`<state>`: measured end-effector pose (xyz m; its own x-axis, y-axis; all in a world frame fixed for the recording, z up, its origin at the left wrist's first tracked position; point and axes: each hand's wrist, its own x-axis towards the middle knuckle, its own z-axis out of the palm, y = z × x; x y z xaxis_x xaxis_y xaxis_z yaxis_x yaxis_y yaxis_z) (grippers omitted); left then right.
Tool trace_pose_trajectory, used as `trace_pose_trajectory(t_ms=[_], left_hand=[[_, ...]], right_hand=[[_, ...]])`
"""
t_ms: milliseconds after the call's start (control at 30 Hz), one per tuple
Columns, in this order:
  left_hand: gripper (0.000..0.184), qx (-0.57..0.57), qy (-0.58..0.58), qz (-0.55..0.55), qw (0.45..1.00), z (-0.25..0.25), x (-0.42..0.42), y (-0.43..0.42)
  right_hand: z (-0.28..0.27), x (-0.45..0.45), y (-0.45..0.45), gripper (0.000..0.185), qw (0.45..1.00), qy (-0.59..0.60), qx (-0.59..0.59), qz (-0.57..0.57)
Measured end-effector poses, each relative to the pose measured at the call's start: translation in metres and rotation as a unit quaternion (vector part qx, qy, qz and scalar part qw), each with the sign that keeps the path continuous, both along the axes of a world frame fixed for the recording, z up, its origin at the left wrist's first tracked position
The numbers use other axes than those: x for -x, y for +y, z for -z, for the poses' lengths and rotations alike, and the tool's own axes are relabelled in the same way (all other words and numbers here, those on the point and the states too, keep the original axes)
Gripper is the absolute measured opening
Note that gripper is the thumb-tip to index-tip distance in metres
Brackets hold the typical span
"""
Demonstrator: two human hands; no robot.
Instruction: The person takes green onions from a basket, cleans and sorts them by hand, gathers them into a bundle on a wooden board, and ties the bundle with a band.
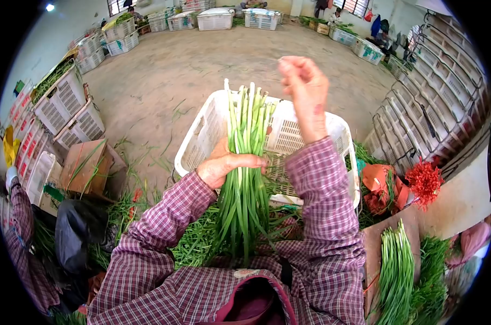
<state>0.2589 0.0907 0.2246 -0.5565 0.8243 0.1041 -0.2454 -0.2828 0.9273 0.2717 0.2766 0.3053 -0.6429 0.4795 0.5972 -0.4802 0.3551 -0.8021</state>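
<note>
Upright in my left hand point(229, 164) is a bunch of garlic chives point(249, 146), with my thumb and fingers wrapped round its middle. The pale stem ends point up and away from me, and the green leaves hang down toward my lap. My right hand point(306, 89) is raised to the right of the stem tops, apart from the bunch. Its fingers are curled and the thumb meets the fingertips; anything between them is too small to make out. Behind the bunch stands a white plastic crate point(202, 132) with slotted walls, part of its inside hidden by my hands and the chives.
More chives point(396, 271) lie on a board at my right, near a bundle of red ties point(423, 183). Loose leaves point(196, 244) cover my lap area. Stacked crates point(66, 103) line the left; others point(419, 108) rise at right. A co-worker's sleeve point(23, 216) shows at left.
</note>
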Motion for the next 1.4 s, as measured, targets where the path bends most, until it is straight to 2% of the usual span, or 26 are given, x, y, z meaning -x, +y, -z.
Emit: trace_pose_trajectory(t_ms=[33,67,100,167,200,267,300,633,700,867,900,967,1033,1133,1200,1233,1300,1333,1367,1400], left_hand=[[0.052,0.001,-0.015,0.000,1.000,-0.006,0.000,-0.002],[0.052,-0.001,-0.029,-0.002,1.000,-0.012,0.000,-0.003],[0.050,-0.017,-0.014,-0.046,0.999,-0.015,-0.001,0.000],[0.049,0.007,0.002,-0.044,0.999,-0.007,0.013,0.002],[0.048,0.033,0.017,-0.041,0.998,-0.009,0.014,0.003],[0.047,0.040,0.028,-0.050,0.998,-0.013,0.007,0.005],[0.048,0.042,0.022,-0.048,0.998,-0.014,0.004,0.006],[0.054,0.060,0.035,-0.024,0.997,-0.018,0.004,0.013],[0.054,0.068,0.032,-0.018,0.997,-0.019,0.004,0.014],[0.058,0.056,0.028,-0.019,0.998,-0.020,0.005,0.016],[0.058,0.057,0.029,-0.017,0.998,-0.018,0.007,0.016],[0.069,0.092,0.050,0.014,0.994,-0.010,0.012,0.017],[0.074,0.069,0.079,0.015,0.994,-0.002,0.011,0.019],[0.084,0.063,0.111,0.018,0.992,-0.001,0.015,0.015],[0.082,0.028,0.039,-0.010,0.999,0.000,0.018,0.012],[0.076,0.030,0.038,-0.037,0.998,0.001,0.019,0.012],[0.072,0.017,0.018,-0.044,0.999,-0.002,0.025,0.010],[0.069,0.001,0.002,-0.055,0.998,-0.004,0.030,0.010],[0.061,-0.011,0.046,-0.084,0.995,-0.001,0.038,0.010],[0.061,-0.009,0.045,-0.085,0.995,-0.004,0.040,0.008]], right_hand=[[-0.008,-0.004,0.004,0.016,0.996,0.027,-0.060,0.059],[-0.011,-0.011,0.004,0.016,0.996,0.028,-0.062,0.057],[-0.017,-0.026,-0.004,0.013,0.982,0.063,-0.164,0.067],[-0.011,-0.036,-0.007,0.007,0.912,0.119,-0.383,0.085],[-0.010,-0.041,-0.011,0.007,0.912,0.119,-0.383,0.085],[-0.007,-0.049,-0.023,0.013,0.810,0.059,-0.577,0.086],[-0.003,-0.046,-0.026,0.012,0.791,0.063,-0.602,0.094],[-0.006,-0.046,-0.015,0.013,0.747,0.079,-0.655,0.081],[0.000,-0.040,-0.014,0.016,0.720,0.091,-0.679,0.111],[0.013,-0.029,-0.016,0.018,0.701,0.092,-0.688,0.163],[0.011,-0.025,-0.018,0.017,0.711,0.102,-0.671,0.185],[0.004,-0.016,-0.012,0.016,0.720,0.110,-0.653,0.208],[-0.014,-0.001,-0.003,0.012,0.732,0.171,-0.588,0.299],[-0.051,-0.014,0.027,0.009,0.751,0.158,-0.517,0.379],[-0.050,-0.027,0.050,0.011,0.743,0.019,-0.541,0.393],[-0.040,-0.030,0.057,0.011,0.744,0.017,-0.542,0.391],[-0.009,-0.041,0.061,0.014,0.769,-0.082,-0.550,0.314],[-0.004,-0.051,0.049,0.017,0.815,-0.070,-0.513,0.261],[0.004,-0.060,0.032,0.020,0.856,-0.057,-0.471,0.204],[0.012,-0.066,0.014,0.023,0.899,-0.097,-0.406,0.134]])
